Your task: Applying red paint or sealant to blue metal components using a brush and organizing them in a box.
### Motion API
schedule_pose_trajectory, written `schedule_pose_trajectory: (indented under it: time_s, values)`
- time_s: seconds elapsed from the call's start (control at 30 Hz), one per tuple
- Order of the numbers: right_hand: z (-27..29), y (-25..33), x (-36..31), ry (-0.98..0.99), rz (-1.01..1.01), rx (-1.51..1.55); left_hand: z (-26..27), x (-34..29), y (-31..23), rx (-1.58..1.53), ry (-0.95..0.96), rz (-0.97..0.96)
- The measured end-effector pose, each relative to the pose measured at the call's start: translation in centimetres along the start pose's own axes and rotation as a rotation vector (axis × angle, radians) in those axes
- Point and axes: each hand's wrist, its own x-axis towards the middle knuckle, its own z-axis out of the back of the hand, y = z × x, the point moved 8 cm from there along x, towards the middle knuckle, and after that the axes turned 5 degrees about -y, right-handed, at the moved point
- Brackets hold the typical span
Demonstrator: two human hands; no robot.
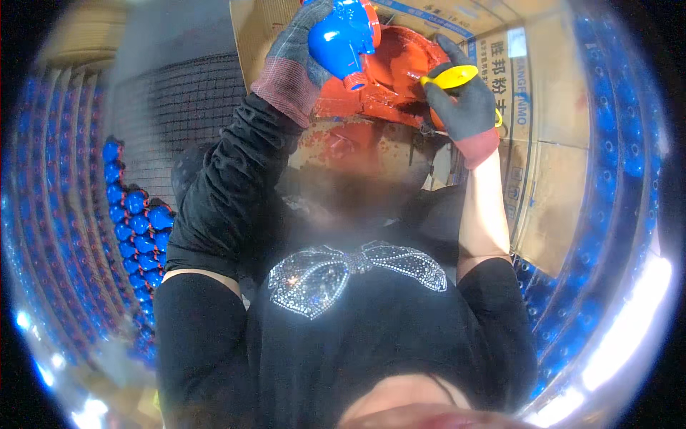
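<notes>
Layout, head view looking down along the person's front.

- Left hand [296, 53]: raised at top centre, closed round a valve body [341, 36].
- Valve body: above and partly in front of a paint tray [389, 86], which sits directly behind both hands.
- Right hand [464, 104]: just right of the tray, gripping a brush handle [450, 76] that points left over the tray.
- Cardboard boxes [550, 143]: behind and to the right of the tray, stacked against each other.
- Stacked valve parts [139, 236]: rows at the far left, below and beside the left forearm; more along the right rim.
- Mesh panel [171, 114]: upper left, behind the stacked parts.
</notes>
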Motion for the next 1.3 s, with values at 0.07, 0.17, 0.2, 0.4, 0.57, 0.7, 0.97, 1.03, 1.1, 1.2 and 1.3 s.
schedule_pose_trajectory:
  time_s: [0.07,0.17,0.2,0.4,0.57,0.7,0.97,1.03,1.1,1.2,1.3]
  values:
    - [-0.7,0.3,-0.4,0.061,-0.038,0.093,-0.1,0.2,0.0,-0.023,-0.035,-0.014]
    - [-1.9,1.8,-0.9,0.126,0.198,0.056,0.2,0.5,0.3,-0.048,0.028,-0.024]
    - [-1.9,2.2,-1.0,0.127,0.199,0.058,-0.3,0.4,0.4,-0.052,0.127,-0.016]
    - [-2.7,3.0,-1.1,0.118,0.266,-0.059,0.0,0.4,0.1,0.033,0.053,-0.043]
    - [-1.9,2.9,-0.6,0.03,0.453,-0.158,-0.3,0.1,-0.6,0.039,0.031,-0.062]
    - [-0.9,2.4,-0.6,-0.124,0.452,0.003,-1.2,-0.7,-1.3,0.112,-0.048,-0.101]
    - [-5.0,2.0,-0.2,0.027,-0.269,0.937,-0.4,-0.3,-0.4,0.072,0.004,-0.164]
    - [-5.7,2.8,0.0,0.061,-0.233,0.844,-0.7,-0.3,-0.3,0.061,0.011,-0.183]
    - [-6.7,2.2,0.3,0.03,-0.211,0.875,-1.7,-0.7,-0.5,0.054,0.01,-0.235]
    - [-7.5,1.9,0.3,0.011,-0.234,0.963,-2.1,-1.0,-0.8,0.14,0.024,-0.291]
    - [-7.7,1.5,0.6,-0.027,-0.183,0.908,-2.6,-1.3,-1.1,0.174,0.059,-0.325]
